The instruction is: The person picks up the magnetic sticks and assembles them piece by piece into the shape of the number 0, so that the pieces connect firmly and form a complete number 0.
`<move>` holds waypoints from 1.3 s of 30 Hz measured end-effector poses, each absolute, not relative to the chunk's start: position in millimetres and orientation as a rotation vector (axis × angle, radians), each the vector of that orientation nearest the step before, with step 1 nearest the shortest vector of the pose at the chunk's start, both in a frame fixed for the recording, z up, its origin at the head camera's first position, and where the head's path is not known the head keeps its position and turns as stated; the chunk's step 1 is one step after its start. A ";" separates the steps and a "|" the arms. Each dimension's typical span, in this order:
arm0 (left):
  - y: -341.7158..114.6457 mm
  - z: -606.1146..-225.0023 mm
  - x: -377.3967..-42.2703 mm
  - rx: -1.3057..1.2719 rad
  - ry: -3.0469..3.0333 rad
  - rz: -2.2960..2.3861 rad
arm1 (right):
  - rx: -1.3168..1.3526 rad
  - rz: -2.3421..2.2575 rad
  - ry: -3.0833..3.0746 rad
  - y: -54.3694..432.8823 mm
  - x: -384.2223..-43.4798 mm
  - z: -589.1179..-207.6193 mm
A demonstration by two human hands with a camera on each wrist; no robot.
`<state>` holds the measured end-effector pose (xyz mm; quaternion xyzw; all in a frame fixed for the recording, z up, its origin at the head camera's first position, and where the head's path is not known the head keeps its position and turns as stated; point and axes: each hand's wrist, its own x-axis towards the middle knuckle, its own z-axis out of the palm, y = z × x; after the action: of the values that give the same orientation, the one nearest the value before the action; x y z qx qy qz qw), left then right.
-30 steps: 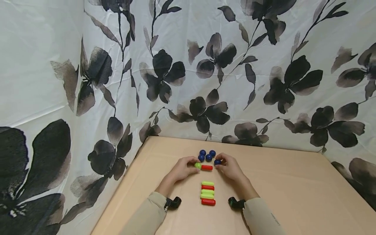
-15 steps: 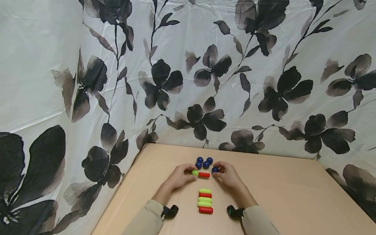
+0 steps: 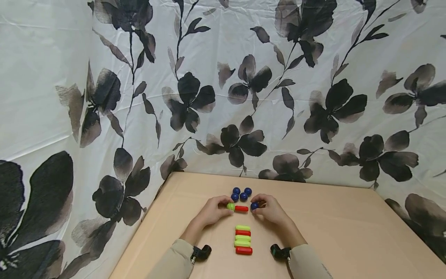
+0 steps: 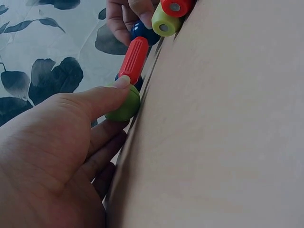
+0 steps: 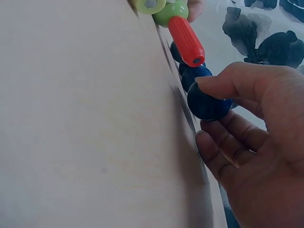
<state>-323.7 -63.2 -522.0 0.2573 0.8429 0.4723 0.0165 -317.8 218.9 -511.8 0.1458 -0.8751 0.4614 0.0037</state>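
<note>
One pale cloth (image 3: pixel 205 46), printed with dark flowers, rises along the far and left sides of a light tan table (image 3: pixel 334 228). Two beige sleeves (image 3: pixel 308 259) reach in from the near edge. The left hand (image 3: pixel 213 210) pinches a green ball (image 3: pixel 230 206) between thumb and fingers; the right hand (image 3: pixel 272 210) grips a dark blue ball (image 3: pixel 254 205) in the same way. Nearer than both hands, five short rods (image 3: pixel 242 238) lie side by side: from far to near yellow-green, red, yellow-green, yellow-green, red. A black device (image 3: pixel 205 252) sits at each wrist. A ridged red rod (image 3: pixel 241 209) stretches between the hands, its left end touching the green ball, its right end just apart from the dark blue ball. On its far side, four blue balls (image 3: pixel 243 197) rest close together. Smallest, grey discs (image 4: pixel 164 27) show in rod ends.
</note>
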 end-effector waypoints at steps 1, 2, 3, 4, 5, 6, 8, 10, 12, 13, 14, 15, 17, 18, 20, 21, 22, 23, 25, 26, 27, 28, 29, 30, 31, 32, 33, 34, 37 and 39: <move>-63.3 -522.0 -323.6 0.800 2.623 1.467 | 0.460 1.447 -2.747 218.8 -318.0 -511.5; -63.3 -522.1 -323.5 0.806 2.627 1.468 | 0.463 1.446 -2.749 218.9 -318.1 -511.2; -63.4 -522.1 -323.4 0.802 2.628 1.467 | 0.469 1.447 -2.750 218.8 -318.3 -511.1; -63.5 -522.2 -323.4 0.794 2.629 1.464 | 0.476 1.449 -2.749 218.8 -318.1 -510.8; -63.6 -522.4 -323.4 0.798 2.630 1.464 | 0.482 1.453 -2.749 218.7 -317.7 -510.5; -63.6 -522.3 -323.4 0.795 2.628 1.465 | 0.495 1.454 -2.744 218.9 -317.4 -510.4; -63.7 -521.7 -323.1 0.790 2.624 1.468 | 0.524 1.465 -2.737 219.2 -316.7 -510.0; -63.8 -521.6 -323.0 0.789 2.623 1.470 | 0.554 1.479 -2.734 219.1 -316.0 -509.6; -63.9 -521.6 -323.0 0.786 2.620 1.476 | 0.575 1.496 -2.732 218.5 -315.5 -509.3; -64.1 -521.8 -323.2 0.789 2.620 1.477 | 0.579 1.504 -2.734 218.3 -315.4 -509.1; -64.2 -521.9 -323.2 0.794 2.620 1.478 | 0.587 1.508 -2.736 218.1 -315.4 -508.9; -64.4 -521.9 -323.2 0.797 2.620 1.479 | 0.588 1.509 -2.742 217.8 -315.5 -508.7; -64.7 -522.0 -323.2 0.796 2.618 1.480 | 0.586 1.509 -2.751 217.5 -315.9 -508.8; -64.8 -522.0 -323.1 0.800 2.621 1.477 | 0.585 1.508 -2.753 217.3 -316.1 -508.9; -64.8 -521.7 -322.8 0.800 2.621 1.478 | 0.579 1.505 -2.762 217.1 -316.7 -509.3; -64.7 -521.6 -322.6 0.798 2.624 1.475 | 0.571 1.505 -2.766 216.9 -317.0 -509.5; -64.6 -521.5 -322.6 0.802 2.625 1.477 | 0.569 1.500 -2.768 216.7 -317.3 -509.7; -64.4 -521.2 -322.6 0.798 2.626 1.477 | 0.567 1.493 -2.772 216.6 -317.6 -509.8; -63.9 -520.7 -322.7 0.795 2.627 1.478 | 0.563 1.484 -2.775 216.3 -318.0 -510.0; -63.7 -520.6 -322.9 0.792 2.629 1.478 | 0.560 1.476 -2.778 216.2 -318.1 -510.1; -63.4 -520.3 -323.1 0.792 2.629 1.482 | 0.560 1.472 -2.780 216.2 -318.3 -510.2; -63.2 -520.0 -323.3 0.789 2.626 1.491 | 0.560 1.465 -2.781 216.1 -318.4 -510.2; -63.0 -519.6 -323.6 0.785 2.625 1.496 | 0.559 1.458 -2.781 216.1 -318.7 -510.2; -62.9 -519.5 -323.8 0.784 2.622 1.501 | 0.551 1.450 -2.781 215.8 -318.4 -509.9; -62.8 -519.3 -324.3 0.778 2.619 1.506 | 0.545 1.441 -2.782 215.5 -318.4 -509.4; -62.7 -519.3 -324.7 0.779 2.616 1.511 | 0.534 1.431 -2.783 215.1 -318.1 -508.6; -62.6 -519.4 -325.2 0.779 2.613 1.514 | 0.524 1.422 -2.784 214.8 -317.9 -507.7; -62.6 -519.7 -325.8 0.776 2.611 1.512 | 0.505 1.411 -2.785 214.1 -317.2 -506.0; -62.6 -521.1 -327.7 0.783 2.612 1.509 | 0.457 1.400 -2.763 212.3 -313.9 -498.9; -62.8 -521.8 -328.4 0.784 2.613 1.500 | 0.426 1.402 -2.743 211.3 -310.9 -493.9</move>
<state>-328.4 -62.8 -521.8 0.2519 0.8392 0.4818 0.0138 -310.9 211.3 -493.9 0.1370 -0.8820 0.4507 0.0158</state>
